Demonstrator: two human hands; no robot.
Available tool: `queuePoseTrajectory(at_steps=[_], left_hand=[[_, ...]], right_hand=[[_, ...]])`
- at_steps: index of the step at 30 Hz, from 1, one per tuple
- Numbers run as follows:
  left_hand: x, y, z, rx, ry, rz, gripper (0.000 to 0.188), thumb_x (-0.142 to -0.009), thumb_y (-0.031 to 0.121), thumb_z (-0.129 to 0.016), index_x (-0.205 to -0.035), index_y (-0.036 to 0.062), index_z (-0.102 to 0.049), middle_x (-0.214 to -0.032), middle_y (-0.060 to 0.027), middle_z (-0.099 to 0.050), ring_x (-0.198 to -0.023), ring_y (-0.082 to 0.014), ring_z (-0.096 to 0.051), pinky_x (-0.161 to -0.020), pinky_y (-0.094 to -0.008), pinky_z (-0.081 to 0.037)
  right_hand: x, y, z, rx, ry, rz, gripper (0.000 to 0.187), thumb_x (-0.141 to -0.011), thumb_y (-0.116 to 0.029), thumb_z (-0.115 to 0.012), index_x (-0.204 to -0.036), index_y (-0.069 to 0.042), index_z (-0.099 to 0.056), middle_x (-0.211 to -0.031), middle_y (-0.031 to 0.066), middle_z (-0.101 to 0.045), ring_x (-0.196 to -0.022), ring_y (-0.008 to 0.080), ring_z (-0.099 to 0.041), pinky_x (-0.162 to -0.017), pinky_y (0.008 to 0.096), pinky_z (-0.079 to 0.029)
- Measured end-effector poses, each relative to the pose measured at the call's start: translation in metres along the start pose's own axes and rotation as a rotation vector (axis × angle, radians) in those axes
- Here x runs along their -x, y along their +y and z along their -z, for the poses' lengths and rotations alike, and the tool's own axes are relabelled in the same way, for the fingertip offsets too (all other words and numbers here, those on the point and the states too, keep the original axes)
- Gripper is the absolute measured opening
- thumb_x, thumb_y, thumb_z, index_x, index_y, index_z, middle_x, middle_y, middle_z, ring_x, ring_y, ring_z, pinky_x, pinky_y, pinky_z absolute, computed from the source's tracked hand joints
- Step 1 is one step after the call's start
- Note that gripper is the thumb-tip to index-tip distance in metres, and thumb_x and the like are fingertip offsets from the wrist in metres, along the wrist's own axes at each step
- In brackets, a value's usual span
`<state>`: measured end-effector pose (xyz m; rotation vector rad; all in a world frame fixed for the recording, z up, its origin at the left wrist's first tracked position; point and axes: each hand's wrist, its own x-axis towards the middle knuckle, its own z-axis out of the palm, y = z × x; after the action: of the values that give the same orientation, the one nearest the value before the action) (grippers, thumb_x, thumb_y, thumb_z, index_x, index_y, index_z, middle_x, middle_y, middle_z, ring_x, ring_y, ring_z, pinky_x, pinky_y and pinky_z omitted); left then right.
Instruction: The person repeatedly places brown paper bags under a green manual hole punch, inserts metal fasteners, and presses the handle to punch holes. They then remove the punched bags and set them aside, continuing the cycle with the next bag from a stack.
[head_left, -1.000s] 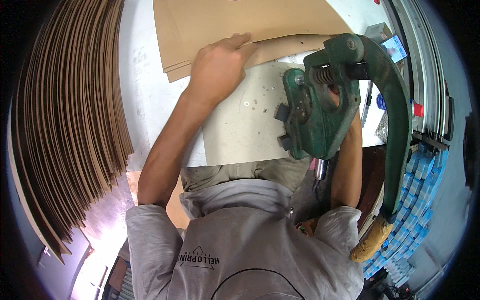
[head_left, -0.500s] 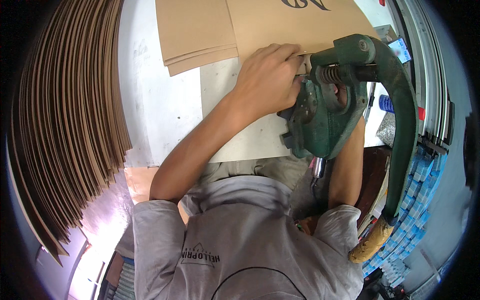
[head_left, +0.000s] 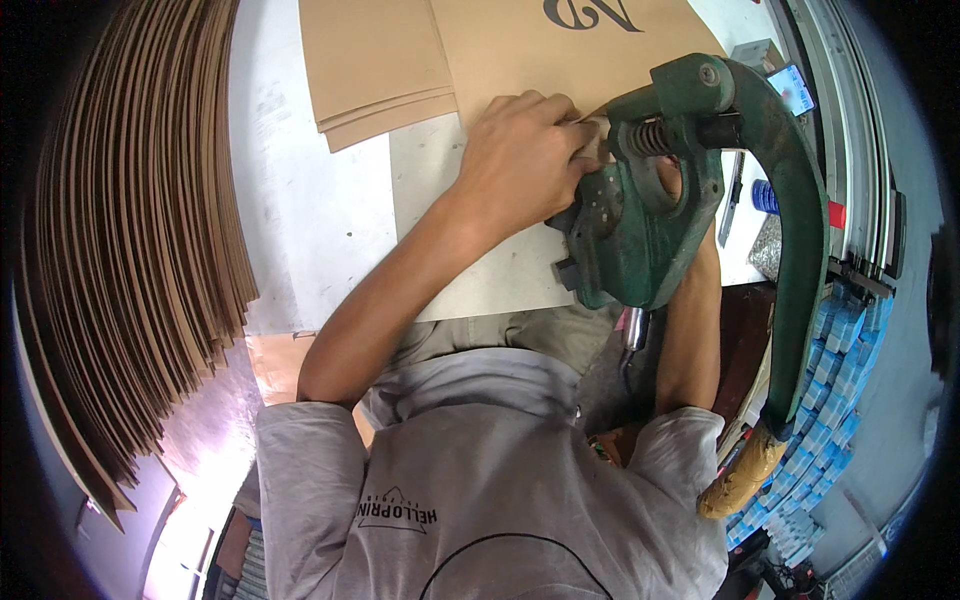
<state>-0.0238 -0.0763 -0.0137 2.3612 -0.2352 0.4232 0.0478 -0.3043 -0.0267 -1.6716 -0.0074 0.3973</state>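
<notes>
My left hand (head_left: pixel 525 155) is closed, its bent fingers at the near edge of a large brown paper sheet (head_left: pixel 510 50) with dark print. The fingertips are partly hidden by the green hand press (head_left: pixel 640 235) and seem to pinch the sheet's edge beside the press's spring. Behind the press, only a bit of my right hand (head_left: pixel 668 180) shows through the frame; its fingers are hidden. The right forearm reaches up along the press's right side. A long curved green lever (head_left: pixel 805 240) with a tan wrapped grip (head_left: pixel 745 475) hangs down on the right, touched by neither hand.
Left of the sheet lies a small stack of brown sheets (head_left: pixel 375 70) on the white table (head_left: pixel 310 210). A tall row of brown cardboard sheets (head_left: pixel 140 230) fills the far left. A phone (head_left: pixel 790 90) and a blue-and-red can (head_left: pixel 790 202) stand right; blue-wrapped bundles (head_left: pixel 825 400) lie below.
The brown sheet has slid slightly toward me, showing more of its print. My left hand has shifted a little left with the view. The lever hangs much as before.
</notes>
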Motion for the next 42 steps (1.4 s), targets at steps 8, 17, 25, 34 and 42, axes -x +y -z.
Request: queuePoseTrajectory(at_steps=[8, 17, 25, 34, 42], left_hand=[[0.001, 0.009, -0.012, -0.052, 0.101, -0.035, 0.018, -0.082, 0.024, -0.078, -0.091, 0.0076, -0.079, -0.097, -0.0057, -0.070, -0.094, -0.0276, -0.064, -0.086, -0.0414, -0.049], [-0.009, 0.009, -0.012, -0.049, 0.002, -0.027, 0.020, -0.080, 0.023, -0.080, -0.093, 0.0077, -0.080, -0.094, -0.0063, -0.070, -0.093, -0.0280, -0.065, -0.084, -0.0419, -0.050], [-0.005, 0.010, -0.014, -0.037, 0.003, 0.032, 0.023, -0.080, 0.023, -0.080, -0.095, 0.0053, -0.080, -0.094, -0.0103, -0.070, -0.092, -0.0321, -0.065, -0.084, -0.0443, -0.051], [-0.001, 0.012, -0.004, -0.123, -0.034, -0.056, 0.018, -0.084, 0.017, -0.076, -0.097, 0.0050, -0.078, -0.099, -0.0100, -0.071, -0.095, -0.0319, -0.068, -0.081, -0.0438, -0.056], [-0.011, -0.049, 0.037, -0.163, 0.388, -0.091, 0.012, -0.092, 0.010, -0.070, -0.100, 0.0020, -0.074, -0.107, -0.0122, -0.074, -0.083, -0.0258, -0.072, -0.078, -0.0367, -0.057]], right_hand=[[-0.008, 0.016, 0.013, 0.013, -0.012, 0.070, 0.016, -0.097, -0.013, -0.065, -0.098, 0.001, -0.073, -0.085, 0.0059, -0.072, -0.070, 0.0127, -0.067, -0.060, 0.0276, -0.053], [0.040, -0.101, 0.096, 0.633, -0.227, 0.024, 0.033, -0.101, -0.019, -0.061, -0.127, 0.000, -0.066, -0.113, 0.0113, -0.070, -0.098, 0.0203, -0.067, -0.079, 0.0322, -0.052], [0.162, -0.098, -0.006, 1.432, -0.544, 0.929, 0.055, -0.097, -0.057, -0.058, -0.143, -0.026, -0.062, -0.157, 0.0007, -0.049, -0.146, 0.0494, -0.036, -0.111, 0.0722, -0.022], [0.136, -0.163, 0.060, 0.314, -0.296, 0.804, 0.099, -0.093, -0.083, -0.035, -0.152, -0.006, -0.045, -0.157, 0.0281, -0.042, -0.152, 0.0423, -0.031, -0.126, 0.0551, -0.021], [0.016, 0.009, 0.068, 0.748, 0.039, 0.440, 0.025, -0.097, -0.007, -0.063, -0.119, 0.004, -0.067, -0.104, 0.0124, -0.068, -0.090, 0.0182, -0.064, -0.079, 0.0306, -0.051]])
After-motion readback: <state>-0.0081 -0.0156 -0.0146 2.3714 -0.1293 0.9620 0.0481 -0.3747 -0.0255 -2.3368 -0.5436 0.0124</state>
